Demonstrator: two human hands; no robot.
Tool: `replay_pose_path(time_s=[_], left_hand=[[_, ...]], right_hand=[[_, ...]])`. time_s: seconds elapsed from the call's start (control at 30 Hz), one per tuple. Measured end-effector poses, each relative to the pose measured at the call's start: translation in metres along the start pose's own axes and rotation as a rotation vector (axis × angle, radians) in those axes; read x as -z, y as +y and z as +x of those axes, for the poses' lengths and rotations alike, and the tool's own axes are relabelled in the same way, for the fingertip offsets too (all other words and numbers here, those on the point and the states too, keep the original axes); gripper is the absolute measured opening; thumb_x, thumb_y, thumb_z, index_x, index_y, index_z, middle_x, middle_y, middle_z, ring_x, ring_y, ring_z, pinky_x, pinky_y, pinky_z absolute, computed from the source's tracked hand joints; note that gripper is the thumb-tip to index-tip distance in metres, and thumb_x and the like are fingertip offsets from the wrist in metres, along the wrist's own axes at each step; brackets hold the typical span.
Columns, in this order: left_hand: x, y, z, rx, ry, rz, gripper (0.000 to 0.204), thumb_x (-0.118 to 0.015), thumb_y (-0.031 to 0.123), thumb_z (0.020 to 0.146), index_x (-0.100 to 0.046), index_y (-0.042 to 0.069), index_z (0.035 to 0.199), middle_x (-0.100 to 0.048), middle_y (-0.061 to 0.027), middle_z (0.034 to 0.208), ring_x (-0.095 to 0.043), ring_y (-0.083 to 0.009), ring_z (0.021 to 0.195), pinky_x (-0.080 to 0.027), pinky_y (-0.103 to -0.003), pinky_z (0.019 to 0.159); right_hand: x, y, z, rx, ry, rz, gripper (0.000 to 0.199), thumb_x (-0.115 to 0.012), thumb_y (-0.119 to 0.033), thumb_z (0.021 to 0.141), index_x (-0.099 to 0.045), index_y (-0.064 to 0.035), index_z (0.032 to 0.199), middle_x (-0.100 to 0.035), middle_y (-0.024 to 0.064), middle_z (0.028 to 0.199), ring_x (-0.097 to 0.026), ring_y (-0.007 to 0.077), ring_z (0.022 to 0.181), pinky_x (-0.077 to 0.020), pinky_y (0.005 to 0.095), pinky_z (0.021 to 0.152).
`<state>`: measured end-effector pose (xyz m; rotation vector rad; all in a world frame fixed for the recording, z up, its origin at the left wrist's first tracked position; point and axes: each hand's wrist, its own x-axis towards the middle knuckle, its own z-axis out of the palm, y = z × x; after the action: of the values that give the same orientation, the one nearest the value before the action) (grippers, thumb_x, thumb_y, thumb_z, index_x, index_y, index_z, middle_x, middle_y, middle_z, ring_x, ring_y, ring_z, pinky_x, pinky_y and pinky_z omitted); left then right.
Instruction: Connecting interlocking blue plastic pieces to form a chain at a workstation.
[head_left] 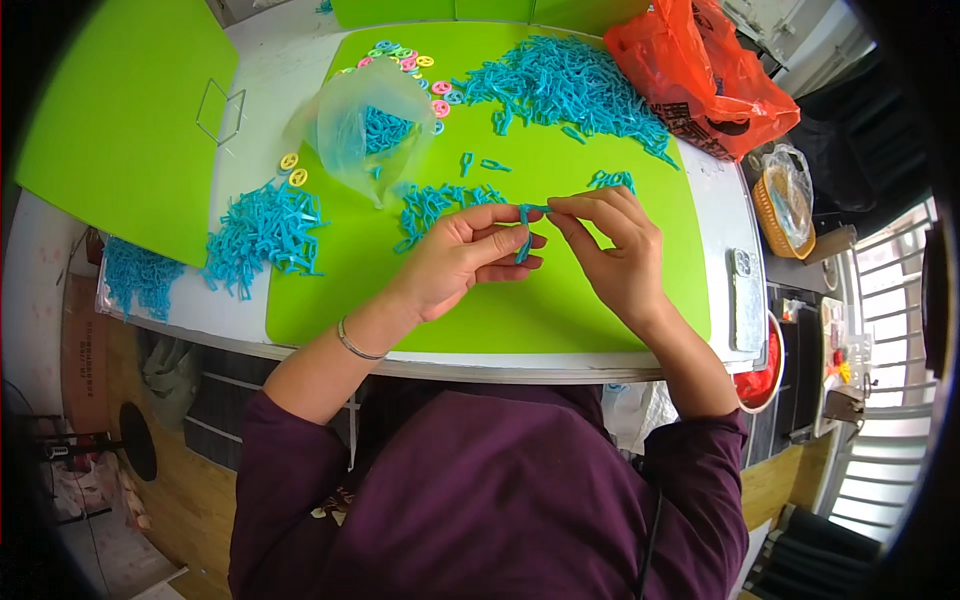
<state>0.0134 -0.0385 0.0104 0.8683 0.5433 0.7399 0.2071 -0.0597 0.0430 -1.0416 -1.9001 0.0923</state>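
Above the green mat (480,325), my left hand (455,260) pinches a small blue plastic piece (523,250) that hangs down between thumb and fingers. My right hand (622,245) has its thumb and forefinger closed on a blue plastic piece (540,208), which meets the left hand's piece at its upper end. Whether the two are joined, I cannot tell. Just beyond my left hand lies a small heap of blue pieces (428,208). A few more blue pieces (612,181) sit behind my right hand. Two loose forked pieces (467,163) lie farther back.
A large blue pile (570,85) covers the back right, beside a red plastic bag (705,85). A translucent bag (345,130) holds blue pieces; colourful rings (441,88) lie around it. More blue pieces (262,235) are at left. A phone (745,300) rests at the right edge.
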Motion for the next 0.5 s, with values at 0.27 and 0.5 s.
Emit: replay_pose_path(time_s=[0.27, 0.5], left_hand=[[0.0037, -0.0011, 0.0013, 0.006, 0.004, -0.024, 0.026, -0.053, 0.011, 0.091, -0.054, 0.005, 0.116, -0.062, -0.0096, 0.102, -0.064, -0.0206, 0.090, -0.054, -0.028, 0.077], [-0.0029, -0.0015, 0.0012, -0.052, 0.054, 0.107, 0.025, -0.054, 0.009, 0.090, -0.056, 0.002, 0.113, -0.064, -0.0099, 0.099, -0.063, -0.0170, 0.088, -0.053, -0.026, 0.076]], right_hand=[[0.0009, 0.0004, 0.0000, 0.031, -0.002, -0.019, 0.016, -0.069, 0.003, 0.070, -0.067, -0.0034, 0.085, -0.063, 0.0065, 0.076, -0.058, 0.0192, 0.070, -0.0451, 0.0294, 0.064], [-0.0006, 0.0009, -0.0034, 0.251, 0.032, -0.226, 0.022, -0.069, 0.005, 0.067, -0.068, -0.0054, 0.086, -0.063, 0.0060, 0.075, -0.057, 0.0202, 0.068, -0.0449, 0.0294, 0.060]])
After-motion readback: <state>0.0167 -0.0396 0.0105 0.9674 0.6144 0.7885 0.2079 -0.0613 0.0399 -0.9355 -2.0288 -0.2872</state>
